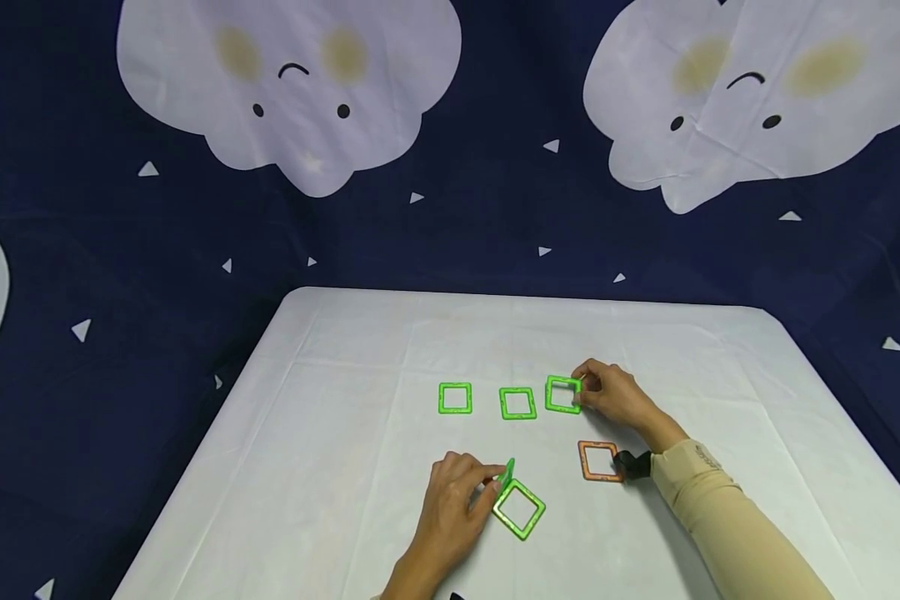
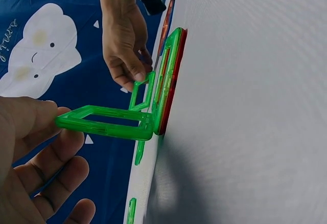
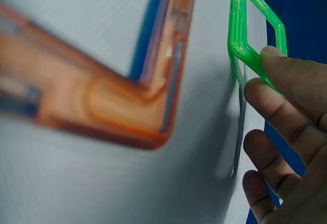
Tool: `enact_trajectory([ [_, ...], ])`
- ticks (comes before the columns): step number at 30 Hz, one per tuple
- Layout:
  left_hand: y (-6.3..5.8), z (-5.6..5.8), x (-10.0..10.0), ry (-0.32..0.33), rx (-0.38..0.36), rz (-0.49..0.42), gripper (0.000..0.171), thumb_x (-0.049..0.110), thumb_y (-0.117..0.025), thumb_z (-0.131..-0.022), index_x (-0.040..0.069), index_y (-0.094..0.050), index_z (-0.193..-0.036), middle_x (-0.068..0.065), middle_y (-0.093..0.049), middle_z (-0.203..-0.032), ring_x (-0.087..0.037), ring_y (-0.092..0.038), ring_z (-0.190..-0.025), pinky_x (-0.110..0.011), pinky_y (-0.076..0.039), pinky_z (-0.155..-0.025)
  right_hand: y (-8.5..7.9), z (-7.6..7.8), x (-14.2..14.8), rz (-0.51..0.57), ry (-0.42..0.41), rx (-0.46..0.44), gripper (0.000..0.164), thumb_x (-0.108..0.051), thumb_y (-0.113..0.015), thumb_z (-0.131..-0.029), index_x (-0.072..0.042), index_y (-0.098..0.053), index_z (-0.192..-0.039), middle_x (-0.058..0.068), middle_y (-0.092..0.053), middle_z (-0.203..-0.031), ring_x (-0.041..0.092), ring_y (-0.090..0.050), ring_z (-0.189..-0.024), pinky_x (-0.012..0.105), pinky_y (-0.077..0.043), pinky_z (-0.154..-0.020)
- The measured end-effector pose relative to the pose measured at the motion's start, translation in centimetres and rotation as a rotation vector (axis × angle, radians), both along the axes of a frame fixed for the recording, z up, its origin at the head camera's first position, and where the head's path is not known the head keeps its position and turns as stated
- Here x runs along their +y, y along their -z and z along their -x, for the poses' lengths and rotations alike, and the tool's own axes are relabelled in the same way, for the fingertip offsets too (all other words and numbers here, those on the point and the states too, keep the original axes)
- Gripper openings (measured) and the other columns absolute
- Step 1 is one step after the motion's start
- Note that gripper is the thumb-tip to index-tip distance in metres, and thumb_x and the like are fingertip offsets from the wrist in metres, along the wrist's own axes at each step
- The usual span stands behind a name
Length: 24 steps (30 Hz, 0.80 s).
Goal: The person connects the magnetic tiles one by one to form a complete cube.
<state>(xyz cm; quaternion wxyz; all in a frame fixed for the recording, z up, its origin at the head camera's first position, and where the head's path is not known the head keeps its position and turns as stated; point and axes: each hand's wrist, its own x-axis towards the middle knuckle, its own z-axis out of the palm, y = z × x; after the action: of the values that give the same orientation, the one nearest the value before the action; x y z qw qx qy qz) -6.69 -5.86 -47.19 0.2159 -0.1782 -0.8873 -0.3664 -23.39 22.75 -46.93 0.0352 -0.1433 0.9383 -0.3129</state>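
My left hand [image 1: 453,504] pinches a green square frame tile [image 2: 104,130] between thumb and finger. That tile stands tilted up, its lower edge meeting a flat green frame tile [image 1: 534,522]. A red layer [image 2: 170,101] shows beneath the flat one in the left wrist view. Farther back, my right hand [image 1: 615,393] pinches another green frame tile [image 3: 239,29] by its edge, tipped up from the table; its other fingers spread loosely. Left of it lie two green frame tiles, a middle one [image 1: 504,404] and a far-left one [image 1: 441,398].
An orange frame tile [image 1: 582,461] lies beneath the right wrist, close to the black wrist camera [image 1: 633,465]. The white table [image 1: 330,467] ends at a dark blue cloth [image 1: 487,233] printed with clouds.
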Motion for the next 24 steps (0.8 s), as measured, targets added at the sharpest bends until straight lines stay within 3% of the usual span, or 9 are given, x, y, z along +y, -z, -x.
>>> enact_trajectory([
  [14, 0.1, -0.4, 0.1, 0.003, -0.011, -0.007, 0.014, 0.019, -0.071, -0.081, 0.02, -0.075, -0.095, 0.015, -0.06, -0.077, 0.0, -0.046, -0.078, -0.023, -0.038, -0.078, -0.2, -1.1, 0.0, -0.018, 0.026, 0.025, 0.027, -0.016, -0.074, -0.078, -0.012, -0.068, -0.104, 0.0, -0.062, -0.083, 0.017, -0.05, -0.084, 0.03, -0.036, -0.075],
  [24, 0.0, -0.2, 0.1, 0.012, 0.061, -0.011, 0.015, 0.015, -0.074, -0.078, 0.019, -0.075, -0.093, 0.014, -0.059, -0.075, -0.002, -0.046, -0.077, -0.023, -0.037, -0.074, -0.9, -1.8, 0.0, -0.002, 0.043, 0.05, 0.015, -0.017, -0.069, -0.083, -0.01, -0.071, -0.097, 0.0, -0.066, -0.078, 0.016, -0.05, -0.079, 0.028, -0.038, -0.069],
])
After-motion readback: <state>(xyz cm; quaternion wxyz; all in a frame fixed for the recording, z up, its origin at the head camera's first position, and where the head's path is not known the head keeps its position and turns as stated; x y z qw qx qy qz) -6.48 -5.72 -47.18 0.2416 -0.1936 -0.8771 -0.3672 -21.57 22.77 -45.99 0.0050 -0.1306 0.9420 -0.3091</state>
